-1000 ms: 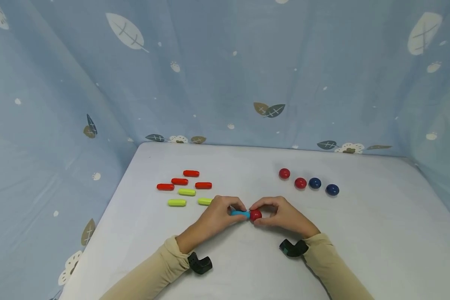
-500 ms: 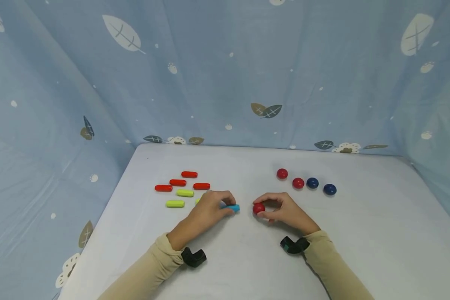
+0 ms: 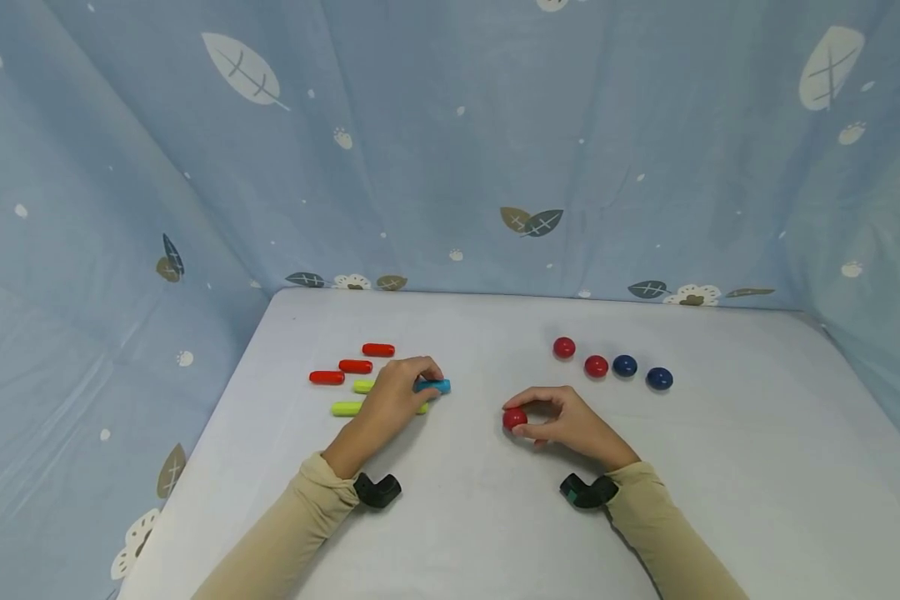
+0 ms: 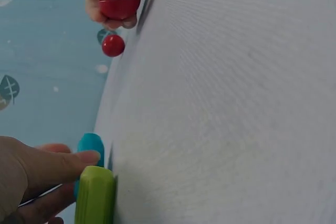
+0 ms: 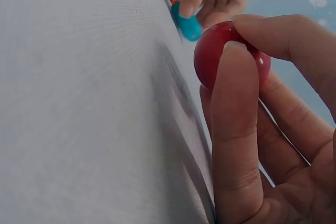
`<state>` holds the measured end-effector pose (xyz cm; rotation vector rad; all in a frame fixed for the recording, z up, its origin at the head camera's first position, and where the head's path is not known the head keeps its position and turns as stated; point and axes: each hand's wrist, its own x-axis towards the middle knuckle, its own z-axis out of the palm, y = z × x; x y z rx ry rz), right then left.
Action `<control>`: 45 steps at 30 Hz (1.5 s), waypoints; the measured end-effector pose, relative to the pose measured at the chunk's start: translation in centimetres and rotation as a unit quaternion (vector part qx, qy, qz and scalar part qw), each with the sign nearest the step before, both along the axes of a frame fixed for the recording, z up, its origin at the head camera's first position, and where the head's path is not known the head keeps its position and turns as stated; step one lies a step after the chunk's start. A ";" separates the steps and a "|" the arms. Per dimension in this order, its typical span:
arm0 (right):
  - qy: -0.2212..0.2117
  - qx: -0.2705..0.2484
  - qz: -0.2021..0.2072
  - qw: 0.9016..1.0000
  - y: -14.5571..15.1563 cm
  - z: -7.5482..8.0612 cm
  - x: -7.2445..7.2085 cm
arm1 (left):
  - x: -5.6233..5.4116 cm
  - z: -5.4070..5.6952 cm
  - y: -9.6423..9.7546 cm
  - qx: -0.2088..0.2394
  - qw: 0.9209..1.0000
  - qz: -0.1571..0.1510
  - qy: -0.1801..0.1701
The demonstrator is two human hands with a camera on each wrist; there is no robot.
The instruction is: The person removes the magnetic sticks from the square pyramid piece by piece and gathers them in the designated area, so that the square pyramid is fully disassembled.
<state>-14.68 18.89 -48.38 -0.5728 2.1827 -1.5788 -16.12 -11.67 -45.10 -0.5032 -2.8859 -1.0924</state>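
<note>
A light-blue rod point(image 3: 440, 386) sits between the thumb and fingers of my left hand point(image 3: 390, 398), low over the table beside the yellow-green rods. The left wrist view has this blue rod point(image 4: 91, 142) just behind a yellow-green rod point(image 4: 95, 198). To the right, my right hand point(image 3: 570, 427) pinches a red ball point(image 3: 514, 419) at the table's middle. Seen from the right wrist, the thumb crosses the front of the red ball point(image 5: 206, 59). Rod and ball are well apart. Part of the rod is covered by the left fingers.
Red rods point(image 3: 356, 366) lie at the left, with yellow-green rods point(image 3: 347, 408) nearer me, partly hidden by the left hand. Two red balls point(image 3: 596, 367) and two dark blue balls point(image 3: 659, 378) rest at the back right. A blue leaf-print curtain point(image 3: 450, 150) hangs behind the white table point(image 3: 450, 533).
The blue rod and red ball were end to end one second ago and are now separated. My left hand has carried the rod left and away from me; my right hand has barely moved.
</note>
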 end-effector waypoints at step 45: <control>0.090 0.157 -0.371 0.911 18.8 2.8 -0.5 | 5.4 -3.1 6.5 0.132 0.950 -0.265 -0.105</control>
